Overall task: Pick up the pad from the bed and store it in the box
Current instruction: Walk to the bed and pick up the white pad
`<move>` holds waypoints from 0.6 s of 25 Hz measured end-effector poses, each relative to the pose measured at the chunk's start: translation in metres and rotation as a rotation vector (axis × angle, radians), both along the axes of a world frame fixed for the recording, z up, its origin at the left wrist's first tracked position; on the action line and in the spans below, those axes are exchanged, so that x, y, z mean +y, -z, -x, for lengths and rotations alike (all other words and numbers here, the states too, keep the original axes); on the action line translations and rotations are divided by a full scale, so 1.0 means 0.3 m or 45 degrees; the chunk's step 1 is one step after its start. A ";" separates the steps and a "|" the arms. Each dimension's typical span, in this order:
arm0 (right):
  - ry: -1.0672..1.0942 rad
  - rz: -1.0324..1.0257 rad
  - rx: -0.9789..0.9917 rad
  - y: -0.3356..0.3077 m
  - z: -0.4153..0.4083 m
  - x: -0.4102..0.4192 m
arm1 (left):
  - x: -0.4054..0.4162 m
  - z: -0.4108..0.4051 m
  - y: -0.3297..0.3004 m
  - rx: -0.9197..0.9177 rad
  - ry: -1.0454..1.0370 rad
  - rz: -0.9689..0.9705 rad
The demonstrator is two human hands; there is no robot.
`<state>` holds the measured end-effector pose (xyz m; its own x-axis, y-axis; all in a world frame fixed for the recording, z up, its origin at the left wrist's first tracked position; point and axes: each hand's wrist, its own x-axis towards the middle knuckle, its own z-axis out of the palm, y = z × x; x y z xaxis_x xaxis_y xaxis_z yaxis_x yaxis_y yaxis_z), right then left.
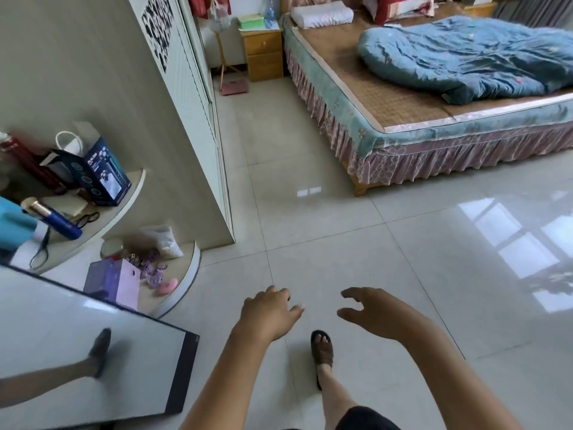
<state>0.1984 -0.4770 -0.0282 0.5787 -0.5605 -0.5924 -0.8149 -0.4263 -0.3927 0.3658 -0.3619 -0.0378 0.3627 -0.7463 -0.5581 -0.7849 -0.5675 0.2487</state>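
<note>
Both hands are empty, fingers loosely curled, over the floor: left hand, right hand. The bed lies ahead to the right, nearer the right hand. No pad can be told apart on it.

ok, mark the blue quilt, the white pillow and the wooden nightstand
blue quilt (pixel 471 57), head view, on its crumpled middle
white pillow (pixel 322 14), head view, on its top face
wooden nightstand (pixel 265 54), head view, on its drawer front
</note>
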 end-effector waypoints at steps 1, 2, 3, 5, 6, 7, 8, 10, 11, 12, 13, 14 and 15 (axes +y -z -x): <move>-0.005 0.010 -0.009 0.005 -0.044 -0.072 | -0.071 -0.041 0.005 -0.004 -0.001 0.002; -0.014 0.018 -0.015 0.005 -0.089 -0.146 | -0.146 -0.081 0.008 -0.007 -0.002 0.000; -0.026 0.027 -0.017 0.005 -0.131 -0.220 | -0.220 -0.120 0.009 -0.010 -0.004 -0.006; -0.070 0.048 -0.018 0.001 -0.214 -0.369 | -0.371 -0.200 0.005 -0.019 0.002 -0.018; -0.089 0.050 -0.011 -0.001 -0.250 -0.430 | -0.436 -0.235 0.000 -0.022 0.004 -0.022; -0.099 0.050 -0.006 -0.001 -0.295 -0.507 | -0.514 -0.278 -0.004 -0.024 0.001 -0.019; -0.104 0.052 0.002 0.000 -0.340 -0.582 | -0.587 -0.321 -0.004 -0.024 -0.006 -0.014; -0.116 0.054 0.015 -0.004 -0.437 -0.721 | -0.715 -0.408 -0.004 -0.027 -0.029 -0.006; -0.113 0.047 0.016 -0.004 -0.486 -0.785 | -0.771 -0.451 -0.003 -0.029 -0.033 -0.012; -0.113 0.041 0.013 -0.002 -0.531 -0.845 | -0.824 -0.492 0.000 -0.031 -0.030 -0.022; -0.119 0.038 0.010 -0.002 -0.569 -0.893 | -0.868 -0.526 0.000 -0.034 -0.025 -0.032; -0.123 0.034 0.006 0.000 -0.604 -0.939 | -0.910 -0.558 0.000 -0.034 -0.027 -0.037; -0.127 0.029 0.002 0.006 -0.646 -0.993 | -0.961 -0.599 0.003 -0.029 -0.036 -0.037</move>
